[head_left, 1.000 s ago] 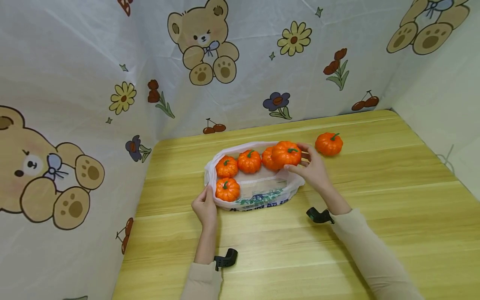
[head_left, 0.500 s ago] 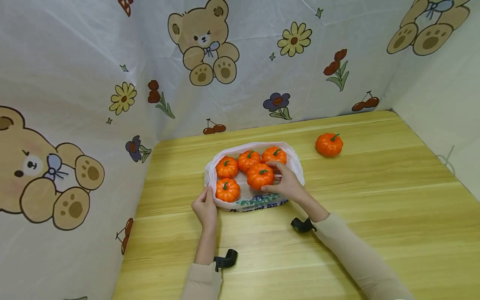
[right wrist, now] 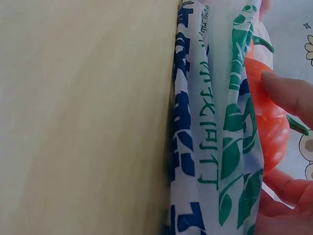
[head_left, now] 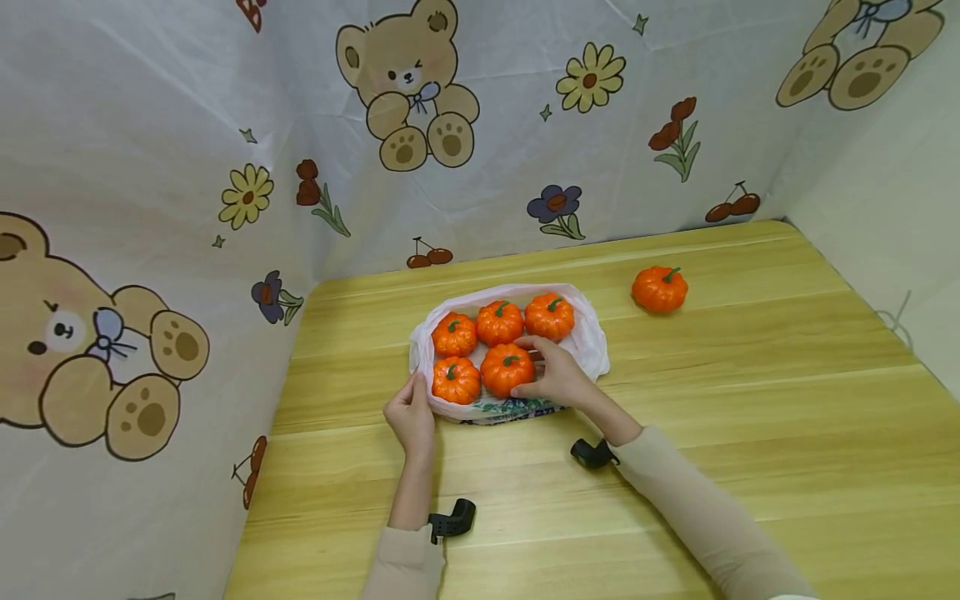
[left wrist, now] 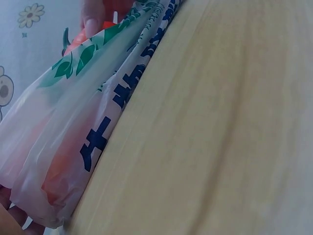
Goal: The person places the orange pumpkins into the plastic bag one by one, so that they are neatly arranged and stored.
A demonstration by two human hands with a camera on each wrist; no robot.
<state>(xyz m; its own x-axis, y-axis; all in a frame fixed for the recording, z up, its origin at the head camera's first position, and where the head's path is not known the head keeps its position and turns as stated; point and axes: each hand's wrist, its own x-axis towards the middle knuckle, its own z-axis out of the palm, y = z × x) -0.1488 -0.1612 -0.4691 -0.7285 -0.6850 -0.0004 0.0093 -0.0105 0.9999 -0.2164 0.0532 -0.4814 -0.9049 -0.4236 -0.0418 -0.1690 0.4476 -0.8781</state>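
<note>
My left hand (head_left: pixel 412 419) pinches the left rim of a white plastic bag (head_left: pixel 594 340), which lies with its mouth spread wide on the table. Inside the bag, my right hand (head_left: pixel 560 377) grips a small orange pumpkin (head_left: pixel 501 372) with a green stem, thumb at the front and fingers behind. It sits beside another pumpkin (head_left: pixel 456 381) in the front row, with three more along the back, one being the back-right pumpkin (head_left: pixel 550 317). In the right wrist view, the thumb presses on the gripped pumpkin (right wrist: pixel 266 129) behind the printed bag wall (right wrist: pixel 230 142).
A lone pumpkin (head_left: pixel 660 290) stands on the wooden table (head_left: pixel 750 375) to the right of the bag. Behind the table hangs a white cloth (head_left: pixel 502 100) printed with bears and flowers. A thin pale cord (head_left: pixel 896 321) shows past the right edge.
My right hand has carried its pumpkin from above the bag's right side leftward and down into the front row. The left hand has stayed at the rim.
</note>
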